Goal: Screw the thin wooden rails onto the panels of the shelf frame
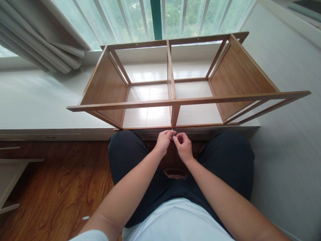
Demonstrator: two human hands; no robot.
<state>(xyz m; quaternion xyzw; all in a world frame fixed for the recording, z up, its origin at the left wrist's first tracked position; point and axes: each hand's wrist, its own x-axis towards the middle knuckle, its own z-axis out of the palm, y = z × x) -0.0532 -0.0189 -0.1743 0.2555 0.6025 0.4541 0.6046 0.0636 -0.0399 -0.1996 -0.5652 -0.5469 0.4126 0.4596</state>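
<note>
My left hand (164, 141) and my right hand (183, 145) meet between my knees, just in front of the lower front rail of a brown wooden cabinet frame (193, 100). Both hands are closed, fingertips pinched close together around a tiny pale piece, too small to name. The frame has solid side panels, a middle divider (171, 73) and open bays on either side of it. Its lower front rail lies along the edge of a white ledge, right by my fingers.
Behind the frame is a barred window (200, 16), with a grey curtain (42, 33) at left. A white wall (288, 140) stands close on the right. On the wooden floor (62, 180) lie a small white scrap (85, 218) and, at far left, a white furniture piece (12, 177).
</note>
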